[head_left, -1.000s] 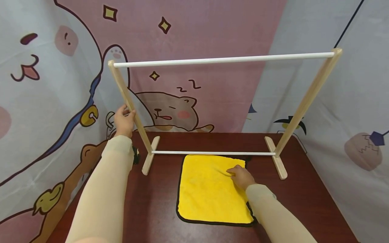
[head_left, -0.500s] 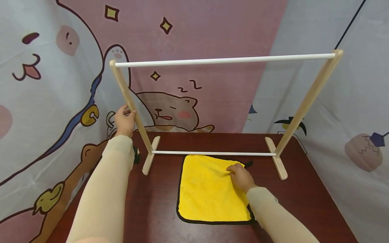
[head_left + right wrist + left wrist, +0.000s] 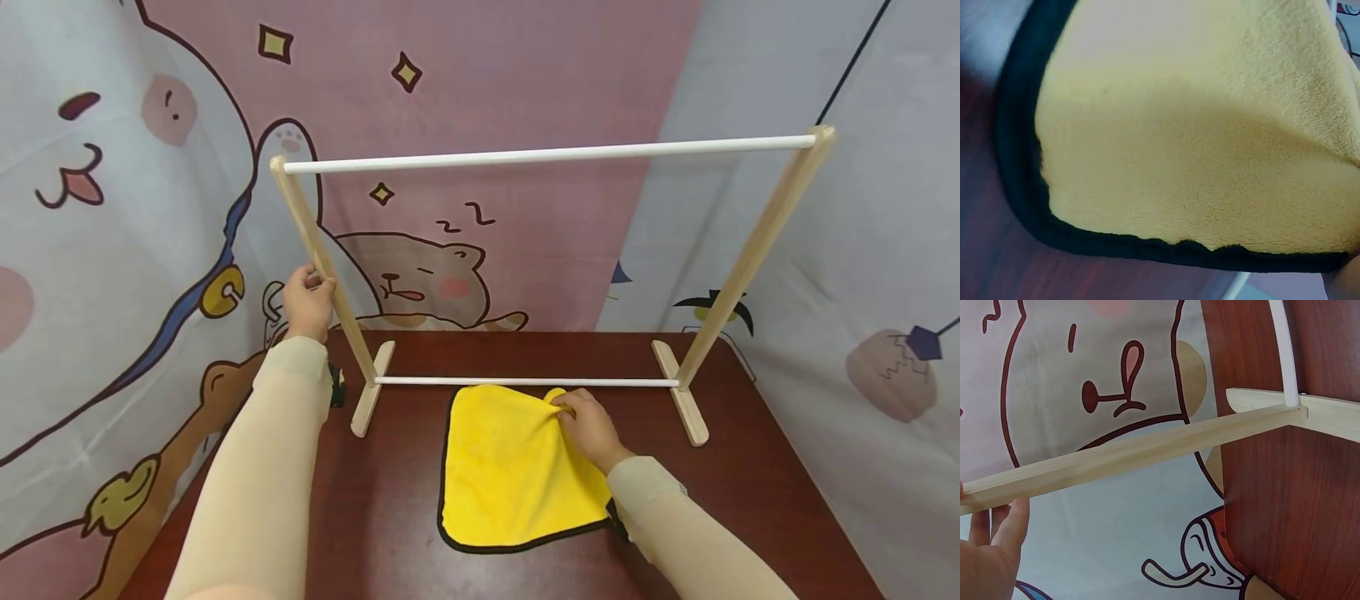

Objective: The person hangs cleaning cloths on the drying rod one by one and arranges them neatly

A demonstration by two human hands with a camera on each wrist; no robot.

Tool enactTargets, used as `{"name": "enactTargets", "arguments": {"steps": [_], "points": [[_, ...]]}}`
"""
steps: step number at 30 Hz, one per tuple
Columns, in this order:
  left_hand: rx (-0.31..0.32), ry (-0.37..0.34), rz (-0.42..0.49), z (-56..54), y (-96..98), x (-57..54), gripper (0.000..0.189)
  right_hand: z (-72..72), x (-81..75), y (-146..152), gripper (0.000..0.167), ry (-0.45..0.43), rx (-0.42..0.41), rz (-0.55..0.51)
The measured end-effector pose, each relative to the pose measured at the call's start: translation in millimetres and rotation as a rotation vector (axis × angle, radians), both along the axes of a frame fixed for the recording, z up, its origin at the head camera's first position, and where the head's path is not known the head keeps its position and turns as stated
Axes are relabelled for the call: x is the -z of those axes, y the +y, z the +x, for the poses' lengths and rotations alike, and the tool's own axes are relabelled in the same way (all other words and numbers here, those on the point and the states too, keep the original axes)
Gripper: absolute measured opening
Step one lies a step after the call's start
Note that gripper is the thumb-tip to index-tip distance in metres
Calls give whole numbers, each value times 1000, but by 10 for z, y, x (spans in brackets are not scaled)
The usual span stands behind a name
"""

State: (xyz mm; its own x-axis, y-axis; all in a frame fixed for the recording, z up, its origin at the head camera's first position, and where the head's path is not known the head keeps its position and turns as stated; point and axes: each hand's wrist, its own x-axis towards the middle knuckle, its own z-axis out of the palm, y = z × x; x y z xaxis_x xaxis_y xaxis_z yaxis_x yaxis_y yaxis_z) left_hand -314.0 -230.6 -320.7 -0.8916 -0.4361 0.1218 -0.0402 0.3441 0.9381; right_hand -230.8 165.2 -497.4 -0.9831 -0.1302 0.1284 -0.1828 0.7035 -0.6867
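A yellow towel (image 3: 495, 467) with black edging lies partly on the table, its right part pulled up into folds. My right hand (image 3: 592, 429) pinches it near the far right corner. In the right wrist view the towel (image 3: 1197, 169) fills most of the picture, and only a sliver of the hand shows at the lower right. A wooden rack with white rods stands upright behind the towel. My left hand (image 3: 309, 302) grips its left post (image 3: 348, 321) about midway up. The left wrist view shows fingers and thumb of the left hand (image 3: 991, 550) against the post (image 3: 1129, 453).
The rack's upper rod (image 3: 547, 155) spans high above the table, and its lower rod (image 3: 525, 382) runs just behind the towel. A right post (image 3: 757, 250) stands on a wooden foot (image 3: 688, 412). Cartoon-printed cloth (image 3: 540, 233) surrounds the dark red table (image 3: 390, 517).
My right hand has gathered and raised the right part of the towel, moving slightly left, and folds now run from its fingers. The left hand has stayed on the post.
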Motion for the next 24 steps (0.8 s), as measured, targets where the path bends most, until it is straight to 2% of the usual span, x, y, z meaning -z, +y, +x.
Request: {"name": "enactTargets", "arguments": {"steps": [9, 16, 24], "points": [[-2, -9, 20, 0, 5, -5, 45, -32, -162, -53, 18, 42, -3, -46], [-4, -17, 38, -12, 2, -19, 44, -73, -356, -64, 18, 82, -15, -69], [3, -24, 57, -8, -6, -24, 45, -99, -598, -69, 16, 87, -36, -64]]}}
